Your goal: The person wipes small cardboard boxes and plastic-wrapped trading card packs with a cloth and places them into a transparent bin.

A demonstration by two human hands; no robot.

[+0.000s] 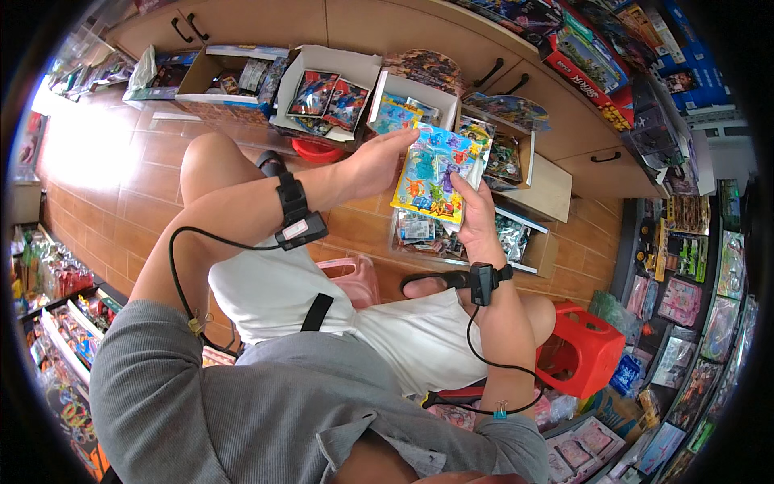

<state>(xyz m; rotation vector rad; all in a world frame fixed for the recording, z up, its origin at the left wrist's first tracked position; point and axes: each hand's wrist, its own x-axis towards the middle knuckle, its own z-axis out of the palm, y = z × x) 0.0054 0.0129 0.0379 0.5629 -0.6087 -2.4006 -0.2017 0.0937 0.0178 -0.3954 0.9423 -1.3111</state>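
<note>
Shop interior, with a tiled floor (97, 189) and low wooden cabinets (387, 26) behind a row of open boxes. At the centre, the right hand (477, 216) is closed on the lower right edge of a bright packet (427, 173), thumb across the front and fingers hidden behind. The left hand (375, 165) is loosely extended, its fingertips at the upper left edge; whether they pinch it cannot be told. This two-sided support presumably keeps the printed face flat and turned toward the wearer. Held between the hands, in front of the knees, the packet is blue and yellow with small multicoloured cartoon figures; pale edges at its right suggest more than one layer. Beyond it, a white box (419, 87) contains similarly coloured packets, seemingly grouped by kind; a neighbouring box (347, 60) holds dark-and-red packets (313, 95). Farther out lie a pink stool (359, 278) and a red stool (592, 343).
</note>
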